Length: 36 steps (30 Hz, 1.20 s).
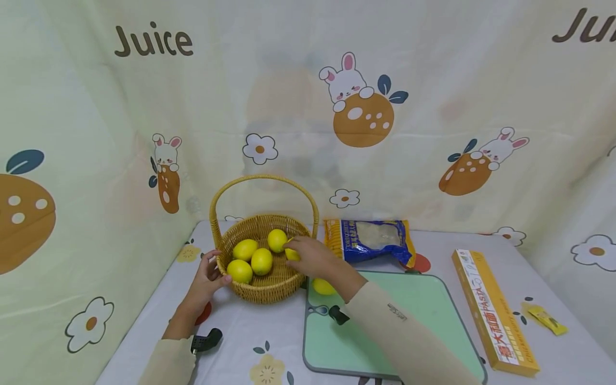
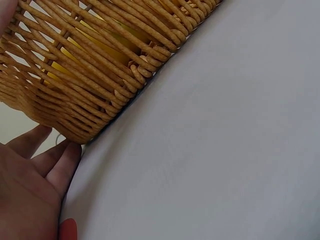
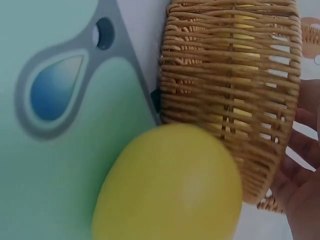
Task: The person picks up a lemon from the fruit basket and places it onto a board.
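The right hand (image 1: 313, 259) reaches over the right side of the round wicker basket (image 1: 271, 293), its fingers curled and pinching a lemon (image 1: 292, 252) inside, near the wall. The left hand (image 1: 204, 280) grips the basket's left side, thumb at the rim; in the left wrist view its fingers are spread, their tips against the low outer weave.

Four more lemons (image 1: 262, 261) lie in the left and middle of the basket, whose arched handle (image 1: 260, 177) stands upright. Another lemon (image 1: 323, 287) rests on the back left corner of the light green cutting board (image 1: 428, 299), below the right hand and just beside the basket.

Behind the board lies a blue and yellow bag of orecchiette (image 1: 372, 238). To its right, a long orange and white pasta box (image 1: 495, 313) lies at a slant, with a small yellow packet (image 1: 547, 320) farther right. The counter (image 1: 238, 342) wears a pale flowered cloth, and a curtain (image 1: 216, 96) printed with rabbits, oranges and "Juice" hangs behind.
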### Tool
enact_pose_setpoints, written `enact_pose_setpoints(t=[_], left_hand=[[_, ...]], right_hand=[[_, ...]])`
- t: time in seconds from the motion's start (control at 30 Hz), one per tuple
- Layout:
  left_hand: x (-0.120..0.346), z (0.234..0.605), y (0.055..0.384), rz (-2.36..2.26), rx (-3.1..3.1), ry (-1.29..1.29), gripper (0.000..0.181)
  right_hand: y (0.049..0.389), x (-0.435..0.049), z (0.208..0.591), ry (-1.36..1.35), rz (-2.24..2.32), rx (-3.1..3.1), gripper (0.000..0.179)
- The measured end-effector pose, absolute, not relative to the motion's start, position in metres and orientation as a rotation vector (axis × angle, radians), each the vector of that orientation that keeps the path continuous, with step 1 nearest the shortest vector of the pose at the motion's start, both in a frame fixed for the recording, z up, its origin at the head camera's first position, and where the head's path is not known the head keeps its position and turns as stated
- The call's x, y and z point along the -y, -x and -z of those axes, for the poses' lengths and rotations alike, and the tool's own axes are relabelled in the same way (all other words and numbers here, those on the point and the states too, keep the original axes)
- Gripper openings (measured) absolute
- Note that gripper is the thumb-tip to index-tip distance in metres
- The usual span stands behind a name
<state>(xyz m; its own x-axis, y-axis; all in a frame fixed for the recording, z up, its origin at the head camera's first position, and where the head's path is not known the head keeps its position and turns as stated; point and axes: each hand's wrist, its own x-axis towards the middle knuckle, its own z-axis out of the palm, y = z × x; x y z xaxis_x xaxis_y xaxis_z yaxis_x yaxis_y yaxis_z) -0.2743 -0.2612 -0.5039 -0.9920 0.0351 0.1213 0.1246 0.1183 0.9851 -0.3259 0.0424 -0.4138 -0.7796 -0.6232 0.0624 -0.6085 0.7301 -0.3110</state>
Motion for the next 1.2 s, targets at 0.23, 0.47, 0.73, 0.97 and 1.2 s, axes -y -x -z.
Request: enact_pose_setpoints(t=[0.23,0.47,0.73,0.97,1.2], left_hand=[[0.261,0.503,0.273,2.029,2.301,0.159,0.071],[0.262,0.507,0.275,2.004,2.310,0.152,0.069],[0.262,0.507,0.277,2.025,2.303,0.152,0.069],[0.262,0.505,0.277,2.011,2.307,0.154,0.068],[0.262,0.508,0.276,2.008,2.307,0.157,0.068]], right_hand=[[0.330,-0.027,0.419,0.952,0.411,-2.883,0.052],[0.337,-0.015,0.424,0.898,0.226,-2.892,0.059],[0.343,-0.010,0.427,0.866,0.180,-2.882,0.061],[0.343,-0.010,0.425,0.882,0.219,-2.882,0.057],[0.342,-0.010,0.424,0.878,0.212,-2.856,0.047]])
